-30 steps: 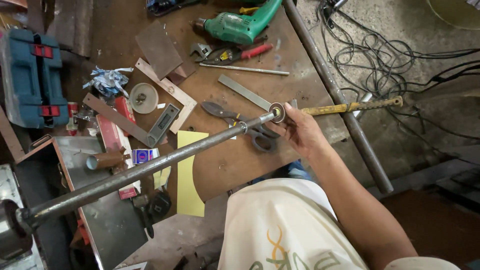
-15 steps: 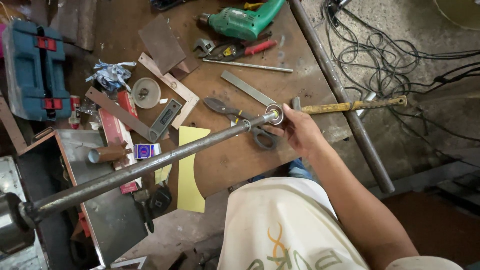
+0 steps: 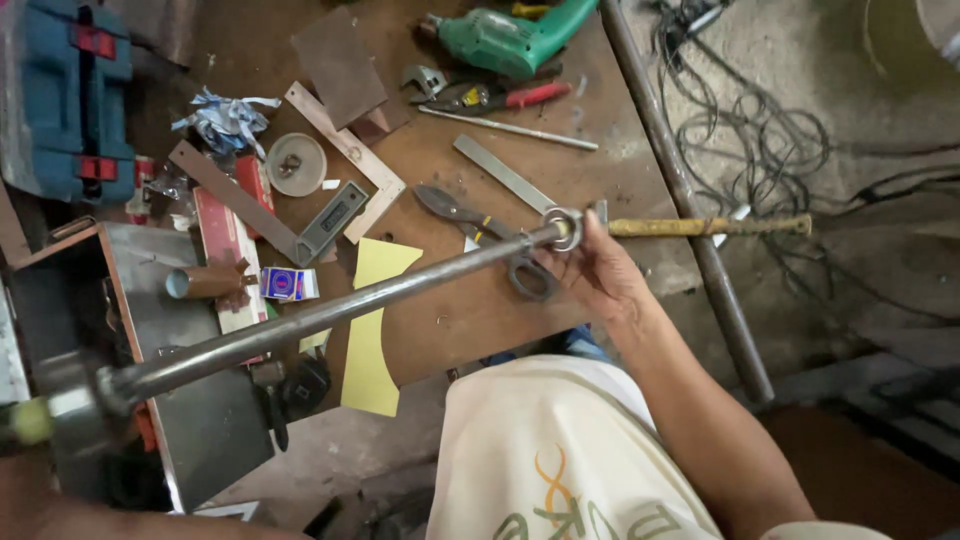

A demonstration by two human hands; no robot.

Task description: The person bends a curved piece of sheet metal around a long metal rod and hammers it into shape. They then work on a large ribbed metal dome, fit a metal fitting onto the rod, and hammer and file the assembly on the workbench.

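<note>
A cluttered brown workbench (image 3: 470, 320) fills the middle of the view, its top scuffed and dusty, with a rough concrete floor (image 3: 800, 110) to the right where black cables (image 3: 740, 130) lie in loose coils. The right hand (image 3: 590, 275) is clenched around the near end of a long steel rod (image 3: 330, 312), just below a metal ring (image 3: 563, 229) seated on the rod's tip. The rod slants across the bench toward the lower left, where its far end meets a blurred dark fixture (image 3: 70, 400) (too unclear to name). The left hand is not in view.

Just beside the ring, a hammer with a worn yellow handle (image 3: 705, 226) reaches out past the bench edge, crossing a grey steel pipe (image 3: 680, 190) that runs along the bench's right side. Tin snips (image 3: 480, 235) lie under the rod near the hand. Farther back sit a green power drill (image 3: 505, 40), red-handled pliers (image 3: 500, 98), a flat steel ruler (image 3: 505, 175) and a round metal disc (image 3: 296, 164). A yellow sheet (image 3: 372, 330) hangs over the near edge. A blue tool case (image 3: 65, 100) stands at the far left, above an open metal box (image 3: 150, 330).
</note>
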